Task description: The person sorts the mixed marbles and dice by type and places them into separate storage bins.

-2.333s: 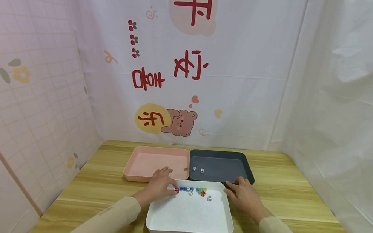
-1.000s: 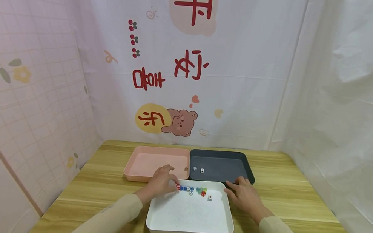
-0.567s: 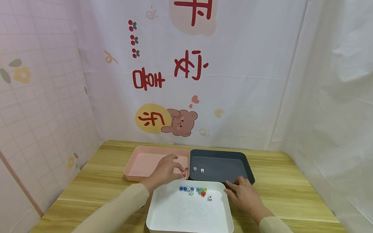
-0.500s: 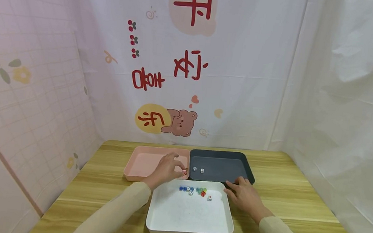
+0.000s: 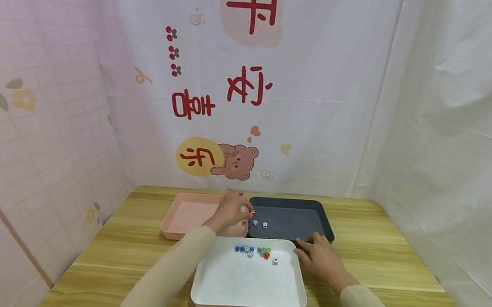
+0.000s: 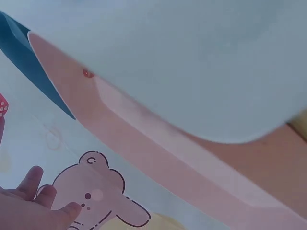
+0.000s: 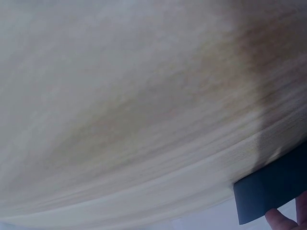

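"What are our hands holding?"

"Our bare left hand (image 5: 232, 211) is pinching a small red cube die with white dots (image 5: 252, 213) between its thumb and first finger. Its other fingers are standing loosely apart. Our bare right hand (image 5: 322, 256) is resting, fingers a bit bent, by the rim of a dark grey, plastic-looking tray (image 5: 295, 218). We aren't seeing anything gripped there."

"How is the red die handling?"

"We're guessing it's light, hard and not easy to break. Its smooth sides could be slipping if we're pressing on a corner, so we're better off holding two flat sides, one across from the other."

"What's lying around our hands?"

"Under our left hand, a pale pink, round-cornered tray (image 5: 196, 213) is holding a tiny brown bit (image 5: 243, 222), too small for naming. Left of our right hand, two whitish little cubes (image 5: 265, 225) are sitting in the dark tray. Nearer us than both hands, a shallow white tray (image 5: 250, 286) is holding shiny blue round beads (image 5: 242, 249) and greenish see-through beads (image 5: 259, 250)."
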The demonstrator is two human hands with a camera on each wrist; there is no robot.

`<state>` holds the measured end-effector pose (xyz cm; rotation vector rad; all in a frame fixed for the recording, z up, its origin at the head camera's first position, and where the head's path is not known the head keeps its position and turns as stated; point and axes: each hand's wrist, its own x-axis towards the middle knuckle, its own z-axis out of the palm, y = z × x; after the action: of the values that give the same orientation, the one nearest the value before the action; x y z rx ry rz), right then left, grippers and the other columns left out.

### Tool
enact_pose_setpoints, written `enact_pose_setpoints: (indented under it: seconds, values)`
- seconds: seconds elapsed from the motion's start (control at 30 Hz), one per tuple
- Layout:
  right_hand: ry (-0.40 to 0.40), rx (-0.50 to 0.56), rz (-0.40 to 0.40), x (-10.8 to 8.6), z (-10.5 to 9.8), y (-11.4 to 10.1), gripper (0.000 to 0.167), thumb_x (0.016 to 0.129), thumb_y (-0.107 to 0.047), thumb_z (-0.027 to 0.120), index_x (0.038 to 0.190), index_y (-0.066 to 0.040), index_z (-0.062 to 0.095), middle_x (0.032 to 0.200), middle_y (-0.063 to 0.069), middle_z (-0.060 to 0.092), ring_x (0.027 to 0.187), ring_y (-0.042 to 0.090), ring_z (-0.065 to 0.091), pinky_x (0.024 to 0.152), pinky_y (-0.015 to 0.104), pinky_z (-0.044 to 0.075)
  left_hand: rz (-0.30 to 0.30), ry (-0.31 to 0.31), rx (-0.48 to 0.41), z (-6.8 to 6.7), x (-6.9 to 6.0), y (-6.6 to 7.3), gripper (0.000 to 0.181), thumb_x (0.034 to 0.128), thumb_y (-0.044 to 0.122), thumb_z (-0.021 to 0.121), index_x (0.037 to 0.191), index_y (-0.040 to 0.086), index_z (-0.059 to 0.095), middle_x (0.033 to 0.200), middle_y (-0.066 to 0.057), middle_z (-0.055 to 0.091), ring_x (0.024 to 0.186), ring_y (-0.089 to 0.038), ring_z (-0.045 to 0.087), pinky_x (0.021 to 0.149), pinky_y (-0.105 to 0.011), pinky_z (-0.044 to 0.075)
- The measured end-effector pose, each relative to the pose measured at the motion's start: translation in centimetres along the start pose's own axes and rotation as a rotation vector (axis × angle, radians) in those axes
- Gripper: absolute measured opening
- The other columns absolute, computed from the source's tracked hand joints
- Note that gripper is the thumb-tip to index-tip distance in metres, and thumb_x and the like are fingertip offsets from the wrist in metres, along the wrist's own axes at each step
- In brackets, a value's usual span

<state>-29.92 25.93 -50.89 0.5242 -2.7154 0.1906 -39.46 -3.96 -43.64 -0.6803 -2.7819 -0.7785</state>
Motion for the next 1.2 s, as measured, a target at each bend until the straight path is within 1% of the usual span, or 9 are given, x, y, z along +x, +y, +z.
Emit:
enact_pose_setpoints:
  seconds: [0.23,0.43,0.57,0.67,0.8,0.87,0.9,1.07,1.2]
  values:
    - [-0.012,0.007,0.004,0.1,-0.1,-0.1,0.042,0.095,-0.041,0.065,0.126,-0.014,0.070,0.103,0.013,0.056,0.086,0.026,0.051,0.075,0.043,0.049,-0.043,-0.023,0.051,0.6,1.1,0.3,0.012,0.0881,0.029,0.077,0.096,0.020,0.078,0.145,-0.012,0.048,0.139,-0.031,0.035,0.114,-0.053,0.021]
    - [0.003,0.003,-0.001,0.0,-0.1,0.0,0.041,0.095,-0.041,0.066,0.125,-0.014,0.071,0.102,0.012,0.056,0.085,0.025,0.051,0.074,0.043,0.049,-0.083,-0.048,0.025,1.4,1.4,0.4,0.008,0.0883,0.026,0.077,0.094,0.021,0.078,0.147,-0.012,0.046,0.140,-0.032,0.032,0.116,-0.052,0.017]
    - [0.019,0.004,-0.011,0.1,-0.1,0.1,0.040,0.094,-0.040,0.067,0.124,-0.013,0.072,0.100,0.011,0.055,0.084,0.025,0.050,0.074,0.043,0.049,-0.085,-0.059,0.028,2.1,1.7,0.3,0.006,0.0873,0.025,0.078,0.092,0.021,0.078,0.146,-0.013,0.047,0.138,-0.033,0.033,0.115,-0.055,0.017]
    - [0.012,0.017,-0.011,0.1,-0.2,0.0,0.041,0.094,-0.039,0.067,0.124,-0.012,0.071,0.100,0.012,0.055,0.084,0.026,0.050,0.074,0.044,0.048,-0.104,-0.083,0.016,2.7,1.8,0.3,0.005,0.0865,0.025,0.079,0.091,0.023,0.078,0.145,-0.014,0.048,0.138,-0.032,0.033,0.115,-0.056,0.015]
    - [-0.004,0.023,-0.001,0.1,-0.3,0.0,0.041,0.094,-0.039,0.067,0.125,-0.012,0.071,0.101,0.012,0.055,0.085,0.026,0.050,0.075,0.044,0.048,-0.116,-0.101,-0.014,3.3,1.9,0.5,0.005,0.0861,0.026,0.079,0.090,0.022,0.079,0.138,-0.012,0.052,0.133,-0.031,0.036,0.114,-0.054,0.015]
    - [-0.009,0.022,0.004,0.1,-0.3,0.1,0.041,0.094,-0.039,0.067,0.125,-0.012,0.071,0.102,0.012,0.056,0.086,0.026,0.050,0.076,0.043,0.048,-0.109,-0.096,-0.013,3.6,2.0,0.6,0.006,0.0859,0.025,0.080,0.090,0.021,0.079,0.133,-0.011,0.055,0.130,-0.032,0.038,0.113,-0.055,0.016]
    - [-0.010,0.021,0.007,0.1,-0.2,0.1,0.041,0.094,-0.039,0.067,0.125,-0.012,0.070,0.103,0.012,0.056,0.086,0.026,0.050,0.076,0.043,0.048,-0.099,-0.094,0.001,3.7,2.0,0.6,0.006,0.0859,0.025,0.080,0.090,0.021,0.079,0.130,-0.011,0.057,0.129,-0.031,0.040,0.113,-0.056,0.017]
    - [-0.012,0.017,0.003,0.1,-0.2,0.1,0.041,0.095,-0.039,0.066,0.126,-0.013,0.070,0.104,0.013,0.056,0.088,0.027,0.051,0.078,0.044,0.048,-0.101,-0.102,0.061,4.5,2.0,0.5,0.007,0.0852,0.026,0.080,0.090,0.022,0.078,0.119,-0.006,0.058,0.123,-0.028,0.042,0.112,-0.057,0.018]
    - [-0.014,0.011,-0.007,0.2,-0.2,0.2,0.042,0.095,-0.040,0.065,0.126,-0.013,0.070,0.104,0.012,0.056,0.088,0.027,0.052,0.078,0.044,0.049,-0.091,-0.105,0.091,4.8,1.9,0.4,0.015,0.0853,0.027,0.080,0.098,0.019,0.078,0.116,-0.007,0.058,0.120,-0.029,0.043,0.109,-0.056,0.021]
